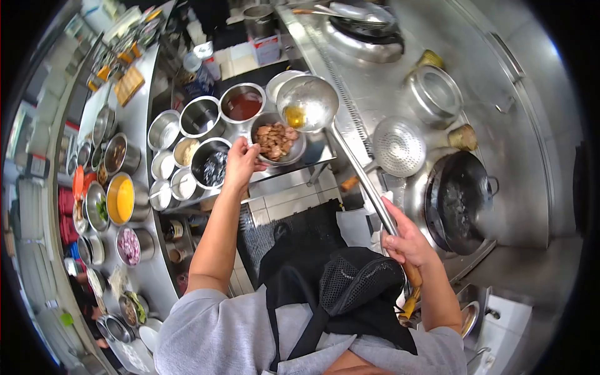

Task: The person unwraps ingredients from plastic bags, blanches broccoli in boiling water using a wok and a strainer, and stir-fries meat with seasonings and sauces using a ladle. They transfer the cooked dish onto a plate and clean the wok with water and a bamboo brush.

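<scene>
Gripping the long steel ladle [317, 100] with a wooden handle end, the right hand [409, 236] wraps its fingers around the handle. The ladle's cup contains yellow liquid and is positioned beside the round steel bowl [299, 149] of brown meat pieces [273, 139]. The left hand [242, 166] has bent fingers at the bowl's rim; whether they pinch it, I cannot tell. A black round wok [461, 203] sits at the person's right.
</scene>
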`<state>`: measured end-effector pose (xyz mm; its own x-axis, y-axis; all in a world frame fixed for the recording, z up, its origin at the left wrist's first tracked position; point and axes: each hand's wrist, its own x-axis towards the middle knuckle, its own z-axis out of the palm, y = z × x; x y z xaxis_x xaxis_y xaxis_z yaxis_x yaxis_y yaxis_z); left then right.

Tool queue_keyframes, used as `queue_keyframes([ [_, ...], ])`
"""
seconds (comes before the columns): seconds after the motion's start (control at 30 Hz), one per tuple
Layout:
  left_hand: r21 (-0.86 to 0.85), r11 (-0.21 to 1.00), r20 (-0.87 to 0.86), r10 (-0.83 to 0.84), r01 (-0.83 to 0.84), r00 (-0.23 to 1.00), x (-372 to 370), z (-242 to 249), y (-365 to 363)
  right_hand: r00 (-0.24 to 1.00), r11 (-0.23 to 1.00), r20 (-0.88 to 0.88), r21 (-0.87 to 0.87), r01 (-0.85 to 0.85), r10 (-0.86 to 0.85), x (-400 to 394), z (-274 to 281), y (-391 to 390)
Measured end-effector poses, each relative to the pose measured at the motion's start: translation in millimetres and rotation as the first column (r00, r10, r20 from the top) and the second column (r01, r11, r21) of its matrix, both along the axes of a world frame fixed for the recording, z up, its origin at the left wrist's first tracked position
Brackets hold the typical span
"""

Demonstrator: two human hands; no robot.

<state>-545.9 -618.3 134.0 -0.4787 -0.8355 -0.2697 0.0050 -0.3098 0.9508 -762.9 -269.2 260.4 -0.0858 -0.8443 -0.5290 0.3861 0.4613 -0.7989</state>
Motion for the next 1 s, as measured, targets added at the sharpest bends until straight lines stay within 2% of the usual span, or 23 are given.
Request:
queue_keyframes([
  [0.07,-0.014,0.985,0.024,-0.174,0.174,0.984,-56.0,23.0,20.7,0.976,0.997,-0.207,0.019,0.073,-0.068,-5.5,4.9,44.5],
  [0.1,-0.009,0.964,0.009,-0.265,0.265,0.964,-83.9,33.5,35.1,0.972,0.994,-0.211,-0.004,0.109,-0.107,-9.1,8.3,71.2],
  [0.13,0.017,0.954,-0.071,-0.297,0.299,0.952,-112.7,37.9,52.6,0.931,0.985,-0.328,0.003,0.173,-0.162,-14.3,11.4,101.3],
  [0.2,0.058,0.920,-0.113,-0.381,0.388,0.918,-168.3,49.6,91.8,0.857,0.961,-0.449,-0.015,0.276,-0.253,-23.4,7.9,167.3],
  [0.27,0.077,0.893,-0.243,-0.414,0.443,0.877,-221.8,56.7,135.2,0.703,0.862,-0.500,-0.263,0.433,-0.506,-20.1,-4.8,236.7],
  [0.3,0.054,0.877,-0.230,-0.454,0.477,0.861,-252.0,53.0,156.6,0.640,0.758,-0.409,-0.289,0.585,-0.650,-10.4,-9.3,260.9],
  [0.33,0.037,0.855,-0.215,-0.499,0.517,0.840,-283.5,44.7,179.0,0.591,0.714,-0.411,-0.292,0.636,-0.694,-5.4,-19.0,285.3],
  [0.4,0.032,0.769,-0.129,-0.630,0.638,0.766,-344.5,33.8,227.0,0.483,0.576,-0.457,-0.082,0.813,-0.747,16.6,-48.2,337.7],
  [0.43,-0.023,0.711,-0.053,-0.703,0.702,0.710,-372.9,26.7,252.2,0.409,0.480,-0.486,-0.026,0.877,-0.772,22.8,-52.3,351.4],
  [0.5,-0.173,0.585,0.066,-0.796,0.793,0.601,-424.2,-1.1,300.9,0.336,0.374,-0.585,0.058,0.925,-0.739,40.1,-65.8,386.8],
  [0.53,-0.291,0.484,0.233,-0.801,0.826,0.551,-443.2,-7.4,323.0,0.314,0.330,-0.614,0.090,0.940,-0.724,47.1,-72.6,394.3],
  [0.6,-0.623,0.127,0.496,-0.699,0.772,0.515,-481.2,-41.5,359.1,0.279,0.229,-0.531,0.160,0.960,-0.800,61.8,-75.4,393.1],
  [0.63,-0.821,-0.012,0.430,-0.671,0.571,0.604,-489.2,-53.2,376.0,0.268,0.209,-0.511,0.170,0.963,-0.817,69.2,-84.9,391.0],
  [0.67,-0.798,-0.019,0.456,-0.670,0.602,0.585,-494.3,-65.2,389.1,0.231,0.154,-0.490,0.193,0.969,-0.841,75.2,-82.8,374.6],
  [0.73,-0.695,-0.106,0.606,-0.618,0.711,0.501,-508.7,-77.9,411.8,0.273,0.187,-0.573,0.206,0.961,-0.773,79.6,-97.7,359.6],
  [0.8,-0.719,-0.135,0.589,-0.640,0.682,0.494,-527.9,-78.1,416.9,0.246,0.194,-0.631,0.151,0.969,-0.735,77.1,-105.5,341.9],
  [0.87,-0.752,-0.145,0.557,-0.662,0.643,0.502,-550.7,-78.5,410.9,0.329,0.242,-0.796,0.234,0.942,-0.509,59.8,-88.4,315.3],
  [0.9,-0.782,-0.120,0.516,-0.676,0.612,0.526,-557.6,-77.0,403.7,0.288,0.303,-0.883,0.178,0.936,-0.370,54.8,-104.0,315.1],
  [0.93,-0.811,-0.096,0.472,-0.690,0.577,0.549,-560.9,-66.0,396.2,0.268,0.330,-0.913,0.162,0.930,-0.307,47.0,-108.0,309.2],
  [0.97,-0.820,-0.144,0.478,-0.704,0.554,0.525,-563.8,-58.0,386.9,0.243,0.354,-0.939,0.148,0.924,-0.242,35.9,-105.0,298.8],
  [1.0,-0.827,-0.189,0.484,-0.718,0.529,0.500,-565.7,-50.0,377.0,0.262,0.338,-0.931,0.168,0.926,-0.256,26.2,-98.7,289.4],
])
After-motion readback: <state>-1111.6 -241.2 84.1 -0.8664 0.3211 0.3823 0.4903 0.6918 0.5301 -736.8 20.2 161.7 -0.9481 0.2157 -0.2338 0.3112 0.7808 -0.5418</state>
